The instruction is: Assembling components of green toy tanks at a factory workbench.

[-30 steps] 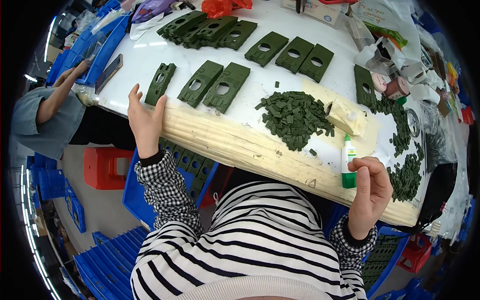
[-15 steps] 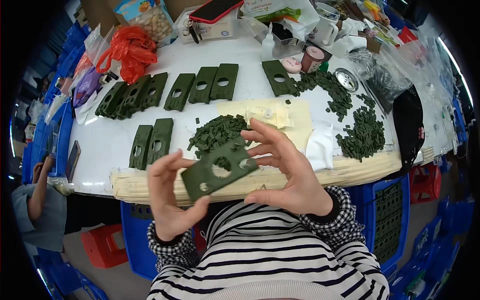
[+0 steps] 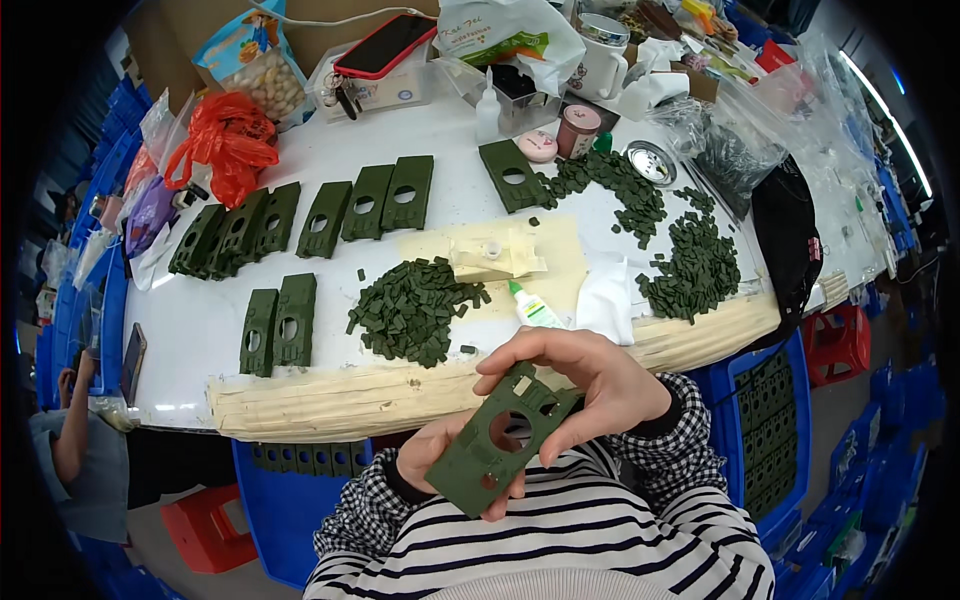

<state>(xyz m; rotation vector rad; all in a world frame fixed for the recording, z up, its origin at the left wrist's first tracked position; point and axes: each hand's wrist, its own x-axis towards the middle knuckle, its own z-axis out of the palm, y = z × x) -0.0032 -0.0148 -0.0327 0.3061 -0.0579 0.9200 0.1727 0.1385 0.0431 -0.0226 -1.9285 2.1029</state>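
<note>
Bare white tabletop [image 3: 200,330] lay open at the near left, between the two flat dark-green plastic plates with round holes [image 3: 279,324] and the table's padded near edge. Centre blocked by a heap of small dark-green plastic chips [image 3: 415,308], touching a cream-coloured sheet [image 3: 560,265] carrying a cream plastic block [image 3: 493,255]. White glue bottle with green cap [image 3: 530,305] lay just beside the heap. Second chip heap [image 3: 695,268] filled the right. Far edge crowded: orange plastic bag [image 3: 228,145], row of green plates [image 3: 300,215].

Small assembly workshop: white worktable [image 3: 440,215] lined with identical green plastic plates [image 3: 362,203], heaps of small green pieces [image 3: 412,308] (glue bottle [image 3: 531,305] nearby), blue crates [image 3: 770,420] stacked right.
</note>
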